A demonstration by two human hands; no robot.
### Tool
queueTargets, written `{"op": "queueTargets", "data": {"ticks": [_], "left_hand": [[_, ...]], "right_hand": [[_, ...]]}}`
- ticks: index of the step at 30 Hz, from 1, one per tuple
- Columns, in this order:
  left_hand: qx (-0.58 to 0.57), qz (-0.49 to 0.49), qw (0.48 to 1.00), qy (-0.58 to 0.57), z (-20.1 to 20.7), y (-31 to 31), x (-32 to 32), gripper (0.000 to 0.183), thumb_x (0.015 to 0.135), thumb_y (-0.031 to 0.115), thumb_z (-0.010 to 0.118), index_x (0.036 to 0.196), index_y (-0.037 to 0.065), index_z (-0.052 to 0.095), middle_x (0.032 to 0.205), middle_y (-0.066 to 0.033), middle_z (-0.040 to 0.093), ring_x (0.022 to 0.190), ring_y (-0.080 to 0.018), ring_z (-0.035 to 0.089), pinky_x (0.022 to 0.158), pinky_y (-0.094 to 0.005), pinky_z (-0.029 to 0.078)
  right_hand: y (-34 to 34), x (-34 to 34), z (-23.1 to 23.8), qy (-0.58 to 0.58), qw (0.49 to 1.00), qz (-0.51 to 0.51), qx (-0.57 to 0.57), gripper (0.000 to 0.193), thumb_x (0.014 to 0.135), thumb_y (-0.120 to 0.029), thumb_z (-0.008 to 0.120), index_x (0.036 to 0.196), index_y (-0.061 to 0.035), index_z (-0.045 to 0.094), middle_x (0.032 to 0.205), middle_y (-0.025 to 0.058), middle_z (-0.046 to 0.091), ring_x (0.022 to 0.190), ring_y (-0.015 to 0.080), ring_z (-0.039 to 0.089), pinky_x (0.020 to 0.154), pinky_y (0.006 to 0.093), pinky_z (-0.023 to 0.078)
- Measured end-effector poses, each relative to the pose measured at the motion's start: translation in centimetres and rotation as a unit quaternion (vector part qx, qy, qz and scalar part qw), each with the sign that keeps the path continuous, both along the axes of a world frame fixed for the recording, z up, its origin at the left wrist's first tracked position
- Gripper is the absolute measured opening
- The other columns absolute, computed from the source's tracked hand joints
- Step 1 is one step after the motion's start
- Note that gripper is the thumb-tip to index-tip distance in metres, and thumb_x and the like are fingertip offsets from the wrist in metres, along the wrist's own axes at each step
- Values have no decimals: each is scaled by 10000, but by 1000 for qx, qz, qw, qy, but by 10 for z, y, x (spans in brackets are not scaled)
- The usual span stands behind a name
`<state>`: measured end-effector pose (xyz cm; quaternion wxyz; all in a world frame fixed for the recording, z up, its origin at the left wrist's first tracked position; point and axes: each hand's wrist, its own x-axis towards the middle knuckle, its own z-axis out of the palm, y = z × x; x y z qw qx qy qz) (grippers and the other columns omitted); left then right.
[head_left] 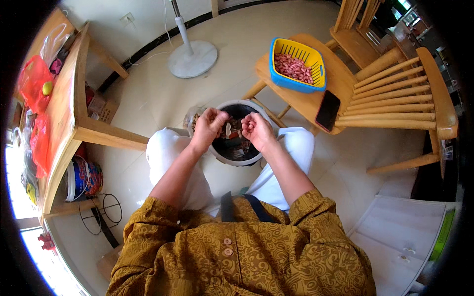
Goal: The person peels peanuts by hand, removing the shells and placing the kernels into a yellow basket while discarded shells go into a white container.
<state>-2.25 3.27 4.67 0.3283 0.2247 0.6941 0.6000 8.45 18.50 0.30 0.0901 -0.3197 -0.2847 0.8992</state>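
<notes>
My left hand [209, 127] is held over the left side of a round white-rimmed bin [266, 118], its thumb and fingers pressed together; whatever they pinch is too small to make out. Over the bin's right side, my right hand [258, 131] is curled around a few reddish peanut kernels [250, 125]. Between the hands a pale piece of peanut shell [228, 129] shows against the bin's dark inside, where more bits of shell lie. Beside the bin, partly hidden by my left hand, is a clear bag [189, 118] of what look like unshelled peanuts.
A yellow and blue basket [323, 79] of reddish peanuts stands on a wooden chair [340, 59], with a dark phone [328, 111] near the seat's edge. At left is a wooden table [66, 89] bearing red plastic bags [37, 91]. A fan's round base [193, 59] stands behind the bin.
</notes>
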Motion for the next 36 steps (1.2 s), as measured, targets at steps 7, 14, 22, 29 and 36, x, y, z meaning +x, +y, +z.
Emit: {"op": "queueTargets", "data": {"ticks": [7, 14, 22, 29, 36], "left_hand": [[110, 35, 919, -376, 0, -5, -14, 188, 932, 158, 427, 1035, 36, 526, 806, -66, 579, 610, -113, 495, 440, -197, 348], [95, 1, 947, -306, -2, 1, -2, 217, 955, 167, 409, 1100, 29, 494, 792, -36, 557, 612, -98, 499, 460, -195, 388], [69, -58, 959, -268, 5, -2, -5, 170, 942, 202, 522, 931, 40, 571, 796, -9, 581, 618, -57, 491, 525, -183, 430], [116, -81, 926, -350, -1, -6, -7, 196, 957, 256, 496, 969, 76, 573, 824, 29, 579, 621, -31, 458, 486, -147, 363], [91, -102, 927, -349, -1, -6, -4, 254, 975, 270, 450, 965, 50, 576, 816, 4, 582, 601, -41, 449, 465, -154, 354]], "right_hand": [[-15, 0, 23, 58, 949, 88, 297, 268, 901, -332, 589, 973, -82, 652, 731, -84, 525, 606, 6, 420, 500, 169, 336], [-37, -11, 25, 110, 896, 111, 416, 205, 915, -125, 559, 1061, 11, 608, 846, 27, 631, 735, 77, 614, 692, 213, 521], [-24, -9, 22, 48, 947, 40, 316, 172, 899, -234, 604, 907, -62, 601, 738, -50, 555, 573, -5, 402, 485, 171, 298], [-22, -4, 36, 147, 966, 118, 174, 366, 919, -358, 559, 1120, -55, 601, 795, -62, 533, 635, -6, 425, 540, 186, 348], [-20, -2, 44, 109, 928, 189, 302, 347, 935, -323, 539, 1129, -43, 605, 780, -59, 547, 675, 25, 485, 565, 176, 377]]}}
